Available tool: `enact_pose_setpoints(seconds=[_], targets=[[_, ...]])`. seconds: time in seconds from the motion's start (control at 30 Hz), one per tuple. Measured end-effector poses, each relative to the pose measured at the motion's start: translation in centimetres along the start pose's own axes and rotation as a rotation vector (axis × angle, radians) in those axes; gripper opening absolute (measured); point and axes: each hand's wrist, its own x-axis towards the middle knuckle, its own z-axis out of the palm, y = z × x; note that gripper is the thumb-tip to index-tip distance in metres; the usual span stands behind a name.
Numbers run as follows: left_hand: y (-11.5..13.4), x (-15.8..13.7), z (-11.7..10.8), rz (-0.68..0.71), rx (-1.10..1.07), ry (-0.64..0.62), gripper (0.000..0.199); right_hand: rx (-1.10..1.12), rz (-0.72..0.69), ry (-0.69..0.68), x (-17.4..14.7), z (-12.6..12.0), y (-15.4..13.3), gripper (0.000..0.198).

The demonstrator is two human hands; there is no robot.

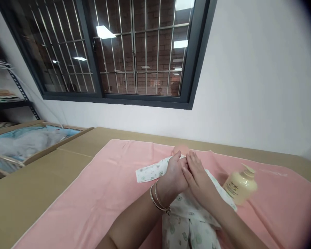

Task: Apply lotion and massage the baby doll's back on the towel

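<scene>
My left hand, with two thin bangles at the wrist, is turned palm up. Across its fingers lies my right hand, flat with its fingers stretched out. The two palms touch, and nothing shows between them. Below them a white printed baby outfit is spread out, one sleeve reaching left. A peach rounded shape, like a doll's head, shows just beyond my fingertips, mostly hidden. To the right of my right hand stands a pale yellow pump bottle, slightly tilted in view.
Everything rests on a pink cloth over a tan tabletop. A wooden-framed crib with blue and white bedding is at the left, shelving behind it. Beyond the table rise a white wall and a barred window.
</scene>
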Motion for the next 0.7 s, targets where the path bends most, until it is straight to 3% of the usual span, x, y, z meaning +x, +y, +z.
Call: enact_pose_setpoints(seconds=[0.1,0.27,0.37,0.47,0.7], targets=[[1.1,-1.5,0.8,-0.002,-0.005,-0.04,0.062,0.148,-0.096,0.054,-1.5,1.2,-2.3,0.057],[3.3,-2.9,0.6,0.162,0.045,0.079,0.069,0.26,-0.328,0.01,-4.4,-1.0,-4.0,0.058],[3.7,-3.3,0.8,0.255,0.039,0.054,0.069,0.26,-0.346,0.026,-5.0,-1.6,-4.6,0.055],[2.1,-3.5,1.5,0.286,0.019,0.047,0.068,0.271,-0.245,0.038,-4.4,-1.6,-4.5,0.061],[-4.5,-3.0,2.3,0.15,0.081,-0.048,0.054,0.232,-0.111,0.076,-2.8,-2.9,-3.4,0.059]])
